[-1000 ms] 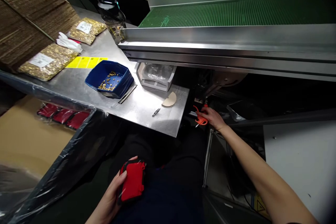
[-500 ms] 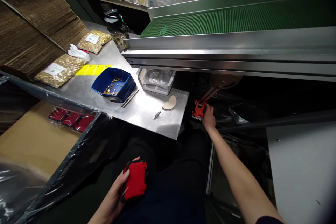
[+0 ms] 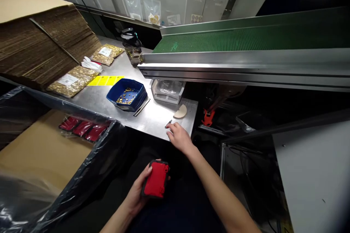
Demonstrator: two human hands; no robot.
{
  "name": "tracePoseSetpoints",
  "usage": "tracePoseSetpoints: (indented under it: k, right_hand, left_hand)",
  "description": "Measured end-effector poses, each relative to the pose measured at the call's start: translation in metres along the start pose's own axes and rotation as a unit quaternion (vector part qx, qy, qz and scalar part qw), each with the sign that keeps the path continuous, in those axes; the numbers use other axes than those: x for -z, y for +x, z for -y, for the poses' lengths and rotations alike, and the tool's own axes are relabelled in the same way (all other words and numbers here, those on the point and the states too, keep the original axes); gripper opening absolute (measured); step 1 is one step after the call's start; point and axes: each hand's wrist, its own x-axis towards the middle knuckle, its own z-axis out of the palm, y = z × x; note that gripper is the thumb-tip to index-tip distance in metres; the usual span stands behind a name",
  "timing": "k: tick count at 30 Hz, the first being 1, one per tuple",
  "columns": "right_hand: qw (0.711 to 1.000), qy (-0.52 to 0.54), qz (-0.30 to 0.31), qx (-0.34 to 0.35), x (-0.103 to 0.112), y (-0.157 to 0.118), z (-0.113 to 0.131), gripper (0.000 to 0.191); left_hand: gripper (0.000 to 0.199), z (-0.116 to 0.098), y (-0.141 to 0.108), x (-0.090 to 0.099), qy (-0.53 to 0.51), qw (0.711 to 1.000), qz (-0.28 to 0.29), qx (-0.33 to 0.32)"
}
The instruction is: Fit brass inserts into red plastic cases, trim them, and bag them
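Note:
A red case with black edges (image 3: 156, 180) is in my left hand (image 3: 138, 191), thumb over its near side, held above my lap. My right hand (image 3: 179, 136) reaches over the metal table's front edge, its fingertips at a small metal piece (image 3: 168, 123) lying there. Those fingers are bent and slightly apart; nothing shows between them. Just behind them lies a pale half-round piece (image 3: 180, 111). The orange tool (image 3: 208, 117) sits right of the table, away from both hands.
A blue bin (image 3: 127, 94) holds small brass parts, with a thin metal tool (image 3: 141, 107) beside it. Behind stands a grey tray (image 3: 167, 96) under the green conveyor (image 3: 213, 42). Bags of brass parts (image 3: 73, 80) and stacked cardboard (image 3: 46, 40) are at left.
My right hand has let go of the orange tool and moved left to the small metal piece. My left hand, still around the red case, appears farther right as the view shifted.

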Motion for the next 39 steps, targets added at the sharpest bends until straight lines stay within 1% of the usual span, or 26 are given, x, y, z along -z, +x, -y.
tracePoseSetpoints:
  k: [3,5,7,9,11,13,14,16,18,19,21,23,24,26,27,28,30,31,33,35,37,39]
  right_hand:
    - [1.0,0.002,0.016,0.013,-0.014,0.042,0.023,0.023]
    - [0.999,0.018,0.022,0.015,-0.018,0.063,0.034,0.025]
    - [0.998,0.046,0.03,0.011,-0.017,0.075,0.041,0.03]
    - [0.996,0.081,0.033,-0.005,-0.01,0.073,0.043,0.033]
    - [0.992,0.117,0.028,-0.036,0.001,0.052,0.04,0.032]
    - [0.985,0.153,0.031,-0.079,0.013,0.015,0.034,0.034]
    - [0.979,0.173,0.044,-0.1,0.018,-0.007,0.031,0.039]
    - [0.962,0.221,0.094,-0.13,0.025,-0.05,0.026,0.049]
    - [0.942,0.275,0.117,-0.153,0.027,-0.084,0.024,0.055]
    - [0.934,0.298,0.111,-0.166,0.027,-0.093,0.023,0.057]
    - [0.923,0.325,0.069,-0.195,0.026,-0.097,0.018,0.061]
    - [0.92,0.322,0.022,-0.223,0.026,-0.085,0.01,0.063]
    - [0.92,0.311,0.004,-0.237,0.027,-0.076,0.005,0.064]
    - [0.923,0.276,-0.023,-0.266,0.028,-0.055,-0.004,0.062]
    - [0.926,0.253,-0.033,-0.278,0.029,-0.045,-0.006,0.062]
    - [0.929,0.229,-0.042,-0.288,0.03,-0.036,-0.008,0.061]
    - [0.935,0.183,-0.058,-0.299,0.03,-0.023,-0.004,0.063]
    - [0.938,0.164,-0.064,-0.299,0.031,-0.019,0.001,0.066]
    - [0.943,0.136,-0.072,-0.296,0.032,-0.016,0.013,0.073]
    - [0.946,0.117,-0.076,-0.292,0.033,-0.021,0.027,0.077]
    - [0.952,0.088,-0.096,-0.278,0.034,-0.035,0.036,0.075]
    - [0.956,0.061,-0.136,-0.254,0.033,-0.056,0.038,0.065]
  left_hand:
    - [0.073,0.014,-0.008,0.003,0.003,1.0,0.006,-0.002]
    - [0.071,0.019,-0.013,0.004,0.013,1.0,0.001,-0.01]
    - [0.065,0.018,-0.015,0.002,0.033,0.999,0.005,-0.026]
    - [0.058,0.011,-0.015,-0.002,0.066,0.996,0.013,-0.053]
    - [0.051,0.0,-0.01,-0.008,0.115,0.989,0.015,-0.096]
    - [0.048,-0.014,-0.001,-0.017,0.189,0.97,0.016,-0.154]
    - [0.048,-0.019,0.005,-0.023,0.224,0.957,0.019,-0.181]
    - [0.049,-0.028,0.02,-0.037,0.281,0.933,0.03,-0.222]
    - [0.048,-0.031,0.037,-0.051,0.325,0.913,0.043,-0.244]
    - [0.046,-0.031,0.046,-0.058,0.357,0.897,0.05,-0.254]
    - [0.042,-0.034,0.066,-0.07,0.432,0.856,0.053,-0.279]
    - [0.045,-0.046,0.087,-0.077,0.501,0.805,0.031,-0.317]
    - [0.047,-0.057,0.099,-0.081,0.528,0.777,0.014,-0.342]
    - [0.043,-0.089,0.125,-0.09,0.571,0.72,-0.018,-0.394]
    - [0.035,-0.109,0.14,-0.097,0.589,0.692,-0.024,-0.417]
    - [0.026,-0.129,0.155,-0.105,0.606,0.664,-0.025,-0.437]
    - [0.019,-0.167,0.185,-0.126,0.635,0.612,-0.034,-0.471]
    - [0.019,-0.183,0.2,-0.136,0.646,0.587,-0.045,-0.486]
    - [0.029,-0.208,0.226,-0.156,0.665,0.542,-0.069,-0.509]
    - [0.035,-0.222,0.246,-0.17,0.68,0.506,-0.089,-0.522]
    - [0.027,-0.229,0.259,-0.176,0.689,0.481,-0.099,-0.532]
    - [0.019,-0.23,0.265,-0.176,0.688,0.467,-0.105,-0.546]
